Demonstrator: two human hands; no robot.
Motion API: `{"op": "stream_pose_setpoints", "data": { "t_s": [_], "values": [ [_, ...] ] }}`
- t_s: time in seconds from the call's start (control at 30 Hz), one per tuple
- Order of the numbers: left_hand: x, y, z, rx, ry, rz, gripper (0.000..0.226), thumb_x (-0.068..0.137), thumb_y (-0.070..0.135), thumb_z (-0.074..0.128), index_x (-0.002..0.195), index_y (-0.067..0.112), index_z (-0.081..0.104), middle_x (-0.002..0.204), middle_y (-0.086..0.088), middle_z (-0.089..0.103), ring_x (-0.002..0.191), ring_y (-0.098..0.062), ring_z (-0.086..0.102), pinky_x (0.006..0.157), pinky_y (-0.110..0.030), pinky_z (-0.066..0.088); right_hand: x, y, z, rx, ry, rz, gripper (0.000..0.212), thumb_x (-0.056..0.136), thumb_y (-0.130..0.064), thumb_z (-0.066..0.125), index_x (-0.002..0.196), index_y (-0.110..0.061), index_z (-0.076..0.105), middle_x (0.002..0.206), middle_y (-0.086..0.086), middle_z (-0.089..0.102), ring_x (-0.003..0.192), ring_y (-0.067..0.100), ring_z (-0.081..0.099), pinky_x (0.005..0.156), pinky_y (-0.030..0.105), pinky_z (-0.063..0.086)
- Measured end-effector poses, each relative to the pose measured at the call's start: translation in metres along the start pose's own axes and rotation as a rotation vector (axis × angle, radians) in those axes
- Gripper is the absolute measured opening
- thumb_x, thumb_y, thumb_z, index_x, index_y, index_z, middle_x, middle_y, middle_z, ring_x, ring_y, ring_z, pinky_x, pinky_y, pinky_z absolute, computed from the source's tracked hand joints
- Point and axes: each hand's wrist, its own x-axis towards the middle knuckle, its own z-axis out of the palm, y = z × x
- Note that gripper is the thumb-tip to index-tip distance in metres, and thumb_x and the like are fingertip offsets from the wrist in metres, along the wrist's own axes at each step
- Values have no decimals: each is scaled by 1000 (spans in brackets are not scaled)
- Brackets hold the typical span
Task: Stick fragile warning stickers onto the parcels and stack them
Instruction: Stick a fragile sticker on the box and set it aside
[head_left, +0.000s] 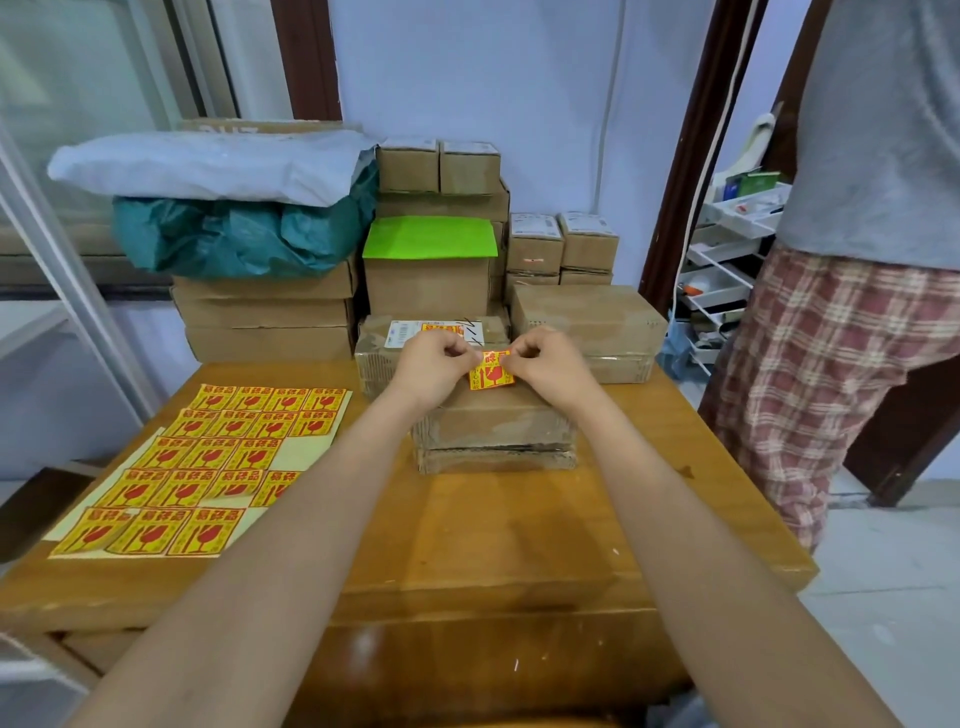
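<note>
At mid-frame the left hand (434, 361) and right hand (545, 364) each pinch a top corner of a fragile sticker (491, 370) above a taped parcel (493, 431) on the wooden table (467, 530), sticker sheet (208, 467) lower left, stacked parcels (431, 280) behind.

Wooden table (519, 545) carries sticker sheet (208, 467) and cardboard parcels (493, 436).

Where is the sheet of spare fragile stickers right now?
In the head view, the sticker sheet lies flat on the left side of the wooden table, left of the person's left forearm and of the cardboard parcel being labelled.
</note>
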Motion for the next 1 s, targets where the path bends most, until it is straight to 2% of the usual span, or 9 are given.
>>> {"op": "stream_pose_setpoints", "data": {
  "t_s": [0.13, 0.23, 0.5, 0.6, 0.77, 1.0],
  "values": [
    [-1, 1, 0, 3, 7, -11, 20, 88, 20, 66, 83, 1, 70, 71, 0, 61, 68, -11, 52, 64, -26, 42, 1, 0, 0, -21, -13, 3, 16, 83, -16, 68, 69, -10, 63, 96, 8, 56, 92, 22, 55, 84, 39, 47],
    [-1, 2, 0, 19, -5, -21, 21, 85, 21, 68, 79, 2, 68, 64, 0, 58, 63, -10, 49, 58, -26, 38, 1, 0, 1, -74, -14, -14, 15, 83, -16, 68, 72, -6, 65, 97, 10, 56, 96, 23, 54, 86, 41, 46],
    [0, 3, 1, 128, -1, 2, 20, 85, 22, 69, 79, 4, 67, 69, 0, 59, 73, -14, 52, 57, -20, 37, 2, 1, 3, -158, -1, -48, 14, 82, -17, 67, 69, -13, 60, 94, 6, 54, 97, 21, 51, 82, 37, 45],
    [1, 3, 2, 152, 1, 2, 19, 86, 22, 69, 79, 4, 67, 70, 0, 58, 75, -15, 53, 59, -25, 36, 3, 2, 5, -184, 0, -58, 15, 81, -17, 66, 67, -15, 60, 93, 7, 56, 96, 21, 51, 80, 35, 45],
    [1, 4, 4, 187, 7, 2, 16, 85, 21, 70, 77, 8, 64, 69, 3, 55, 75, -15, 51, 65, -23, 34, 3, 2, 6, -232, -13, -68, 13, 81, -17, 65, 71, -15, 58, 94, 4, 52, 99, 19, 46, 76, 27, 35],
    [1, 4, 7, 240, 38, 35, 16, 83, 19, 71, 76, 9, 61, 84, -2, 53, 80, -15, 48, 62, -20, 28, 2, 1, 6, -248, -14, -85, 12, 81, -15, 65, 72, -14, 57, 93, 2, 49, 103, 21, 43, 79, 27, 34]
  ]
}}
